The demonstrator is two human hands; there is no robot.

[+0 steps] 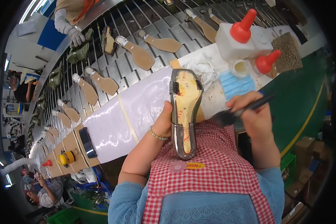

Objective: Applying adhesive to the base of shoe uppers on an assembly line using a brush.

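The person's L hand [162, 122] is clamped on the L side of a dk shoe [186, 104], thumb in view at the edge, fingers mostly hidden behind it; beaded bracelet [158, 135] on that wrist. Shoe's held bottom-up, approx. vertical in view, wide end away from the body, narrow end twd it, over the near edge of the table [112, 115] & in front of a red-&-white check apron [216, 164]. Its bottom is pale yellow w/ red marks; dk upper wraps the narrow end, & blk pleated bits flank the wide one. R hand [253, 108] is closed round the handle of a blk brush [226, 118], a bit blurred; bristles pt L twd the shoe, near it but apart. Hands are apart from each other. On table beyond R hand: blue mask [237, 85], crumpled white tissue [201, 69], small jar [241, 68] w/ yellowish contents, white bottle [226, 44] w/ red nozzle, rough brown block [287, 52]. Far L: dk phone [87, 142], w/ yellow roll [66, 158] nearby. Beyond table, a metal conveyor [127, 76] carries tan soles [141, 56]; upper L, a co-worker's gloved hand [77, 37] is at a green shoe [78, 54].
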